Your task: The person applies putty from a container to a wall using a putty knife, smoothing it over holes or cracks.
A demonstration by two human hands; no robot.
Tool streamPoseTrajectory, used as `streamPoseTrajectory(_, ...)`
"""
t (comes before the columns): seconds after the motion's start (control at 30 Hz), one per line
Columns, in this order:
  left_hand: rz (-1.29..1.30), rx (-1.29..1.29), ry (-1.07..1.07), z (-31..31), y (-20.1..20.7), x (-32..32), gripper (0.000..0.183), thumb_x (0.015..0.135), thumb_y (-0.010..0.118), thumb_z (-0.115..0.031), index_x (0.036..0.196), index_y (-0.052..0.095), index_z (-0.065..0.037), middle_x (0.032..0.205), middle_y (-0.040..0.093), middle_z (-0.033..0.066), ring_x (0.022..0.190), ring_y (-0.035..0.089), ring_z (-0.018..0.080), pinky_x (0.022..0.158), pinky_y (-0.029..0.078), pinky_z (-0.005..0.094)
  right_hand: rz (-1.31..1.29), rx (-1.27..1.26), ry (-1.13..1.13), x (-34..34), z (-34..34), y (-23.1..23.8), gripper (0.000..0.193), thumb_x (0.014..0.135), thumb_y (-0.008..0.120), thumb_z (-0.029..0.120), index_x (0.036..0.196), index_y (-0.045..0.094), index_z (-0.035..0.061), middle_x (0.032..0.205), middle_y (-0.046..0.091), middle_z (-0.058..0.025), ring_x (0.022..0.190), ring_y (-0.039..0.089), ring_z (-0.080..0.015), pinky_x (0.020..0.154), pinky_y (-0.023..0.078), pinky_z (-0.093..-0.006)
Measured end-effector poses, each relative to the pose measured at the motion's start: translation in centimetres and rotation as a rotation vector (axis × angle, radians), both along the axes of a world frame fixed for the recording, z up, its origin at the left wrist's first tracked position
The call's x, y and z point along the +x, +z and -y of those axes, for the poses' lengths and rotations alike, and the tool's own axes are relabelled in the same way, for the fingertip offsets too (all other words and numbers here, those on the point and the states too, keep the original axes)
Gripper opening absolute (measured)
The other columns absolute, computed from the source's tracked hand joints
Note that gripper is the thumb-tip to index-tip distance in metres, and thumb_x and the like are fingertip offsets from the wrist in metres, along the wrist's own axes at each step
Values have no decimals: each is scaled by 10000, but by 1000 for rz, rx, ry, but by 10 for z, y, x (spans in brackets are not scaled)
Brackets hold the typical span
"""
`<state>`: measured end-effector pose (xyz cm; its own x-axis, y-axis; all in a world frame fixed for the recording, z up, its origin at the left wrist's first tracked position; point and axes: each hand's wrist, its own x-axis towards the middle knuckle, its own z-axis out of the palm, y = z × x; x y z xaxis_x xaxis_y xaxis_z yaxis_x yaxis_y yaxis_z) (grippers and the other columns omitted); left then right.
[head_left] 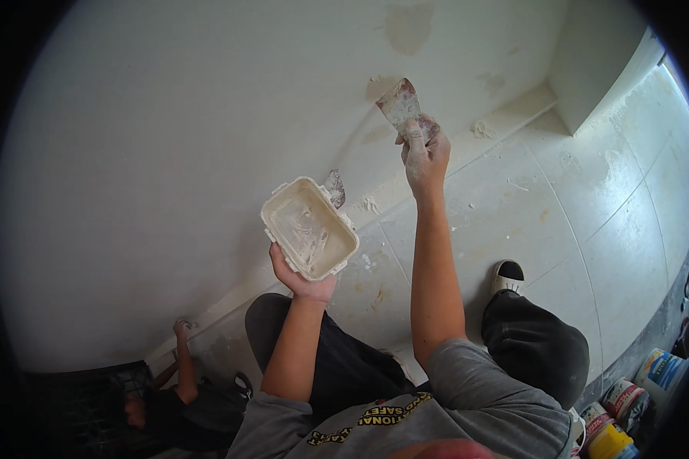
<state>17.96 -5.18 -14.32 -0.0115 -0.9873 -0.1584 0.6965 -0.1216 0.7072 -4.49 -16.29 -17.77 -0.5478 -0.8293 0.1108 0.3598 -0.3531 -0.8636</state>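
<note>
My left hand (304,281) grips a cream rectangular plastic tub (343,252) from below, with its open top facing me. White putty smears line the tub's inside. Beyond the tub's far right edge a second putty-stained blade (335,188) sticks out; what holds it is hidden. My right hand (423,149), caked with white putty, is closed round a putty knife (400,102). The knife's wide, stained blade points up and left over a brownish patch on the pale wall (206,115). Whether the blade touches the wall, I cannot tell.
Putty crumbs and stains dot the tiled floor (505,191) along the wall's base. A wall corner (589,84) juts out at right. Paint buckets (660,371) stand at lower right. Another person (187,405) crouches at lower left, one hand near the wall, beside a black crate (92,402).
</note>
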Motion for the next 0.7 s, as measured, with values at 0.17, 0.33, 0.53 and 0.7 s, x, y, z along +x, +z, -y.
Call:
streamPoseTrajectory(0.17,-28,-3,-38,-2,3,-2,681,936,383,-591,1476,416,-176,1459,471,55,1330,468,270,1092,399,471,-74,-47,14,-1,7,7,288,1003,569,159,1174,571,-74,747,601,-39,535,434,-31,468,326,-194)
streamPoseTrajectory(0.33,-27,8,-43,-3,5,-3,698,927,393,-606,1481,408,-183,1448,476,53,1326,470,273,1084,407,480,-309,-84,22,12,0,14,309,1010,582,202,1172,599,-62,757,590,-7,635,481,-54,569,385,-216)
streamPoseTrajectory(0.53,-6,-5,-42,-2,4,-2,696,927,397,-602,1481,409,-180,1450,475,52,1320,474,275,1085,401,484,-297,-13,49,17,-16,2,331,1004,583,212,1147,604,-86,758,635,-64,680,559,-109,628,452,-262)
streamPoseTrajectory(0.7,48,58,26,1,4,-6,786,877,433,-677,1503,376,-206,1454,478,71,1277,501,382,1058,376,612,-3,16,-18,19,-20,-30,307,1004,581,197,1132,603,-81,759,633,-39,671,543,-95,619,440,-257)
